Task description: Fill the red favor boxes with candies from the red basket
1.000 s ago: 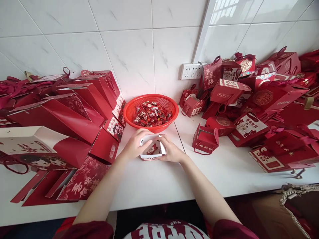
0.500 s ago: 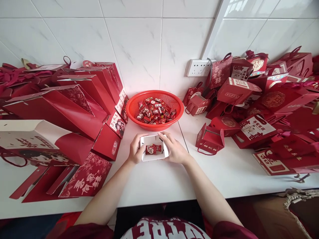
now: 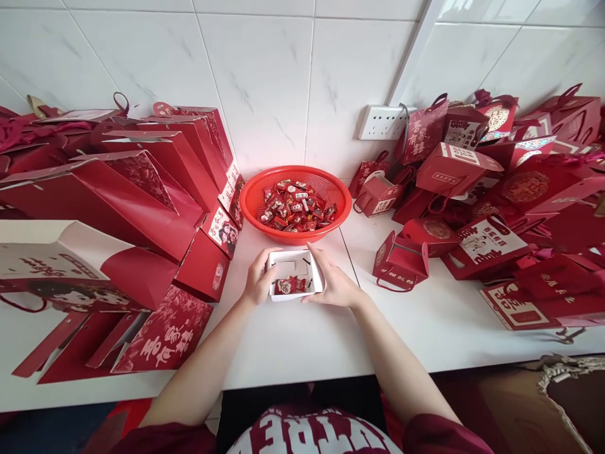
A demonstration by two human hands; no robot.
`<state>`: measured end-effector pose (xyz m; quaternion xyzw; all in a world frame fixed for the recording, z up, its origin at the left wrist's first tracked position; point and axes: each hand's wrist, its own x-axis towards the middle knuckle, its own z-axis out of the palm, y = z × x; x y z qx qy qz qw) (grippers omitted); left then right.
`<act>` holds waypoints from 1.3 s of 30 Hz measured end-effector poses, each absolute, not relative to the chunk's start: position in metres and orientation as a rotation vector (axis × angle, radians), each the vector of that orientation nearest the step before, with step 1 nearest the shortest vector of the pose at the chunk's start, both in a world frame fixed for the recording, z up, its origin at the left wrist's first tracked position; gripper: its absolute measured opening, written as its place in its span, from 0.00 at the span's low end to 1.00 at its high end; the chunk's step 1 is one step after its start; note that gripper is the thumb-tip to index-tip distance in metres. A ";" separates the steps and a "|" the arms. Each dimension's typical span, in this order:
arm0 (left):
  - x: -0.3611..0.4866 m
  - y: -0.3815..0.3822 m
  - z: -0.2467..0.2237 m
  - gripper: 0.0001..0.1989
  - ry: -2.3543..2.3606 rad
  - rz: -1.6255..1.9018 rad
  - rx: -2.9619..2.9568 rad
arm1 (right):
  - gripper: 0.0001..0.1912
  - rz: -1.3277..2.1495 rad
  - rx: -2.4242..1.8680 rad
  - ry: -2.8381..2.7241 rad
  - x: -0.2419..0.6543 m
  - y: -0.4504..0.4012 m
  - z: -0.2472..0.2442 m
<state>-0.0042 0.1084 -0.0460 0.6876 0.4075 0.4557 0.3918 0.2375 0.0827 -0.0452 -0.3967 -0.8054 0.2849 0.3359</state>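
Observation:
A small white open box [image 3: 293,257] sits just in front of the red basket, its inside facing up. Red wrapped candies [image 3: 290,285] lie along its near side. My left hand [image 3: 259,277] grips the box's left side, with the thumb over the rim. The right side is held by my right hand [image 3: 334,280], its fingers along the wall. Behind them stands the red plastic basket [image 3: 255,216], which holds many wrapped candies [image 3: 299,205].
Red paper bags [image 3: 137,221] are stacked at the left. Red gift boxes with handles [image 3: 486,189] are piled at the right, one small box [image 3: 401,260] nearest my hands. A power strip [image 3: 384,123] is on the tiled wall [image 3: 259,75].
The candies in the white box now lie closer to its near wall, and more of its bottom shows. The view has shifted slightly.

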 end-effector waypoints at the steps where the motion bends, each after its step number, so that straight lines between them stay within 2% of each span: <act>1: -0.005 0.110 -0.046 0.18 1.042 1.120 1.729 | 0.64 0.749 -1.038 -2.094 0.238 0.083 -0.047; 5: -0.005 0.113 -0.049 0.19 1.040 1.049 1.687 | 0.60 0.762 -1.055 -2.081 0.238 0.084 -0.050; 10: -0.003 0.114 -0.058 0.25 1.126 1.108 1.589 | 0.60 0.701 -1.071 -2.089 0.236 0.082 -0.048; 15: -0.004 0.110 -0.053 0.18 0.950 1.206 1.747 | 0.60 0.607 -1.063 -2.085 0.236 0.081 -0.046; 22: -0.006 0.105 -0.046 0.20 0.941 1.289 1.945 | 0.61 0.563 -1.036 -2.058 0.237 0.083 -0.048; 31: -0.006 0.107 -0.048 0.19 0.992 1.305 1.835 | 0.56 0.556 -1.023 -2.101 0.231 0.079 -0.043; 39: -0.006 0.108 -0.049 0.20 1.028 1.250 1.799 | 0.58 0.558 -1.045 -2.093 0.232 0.081 -0.045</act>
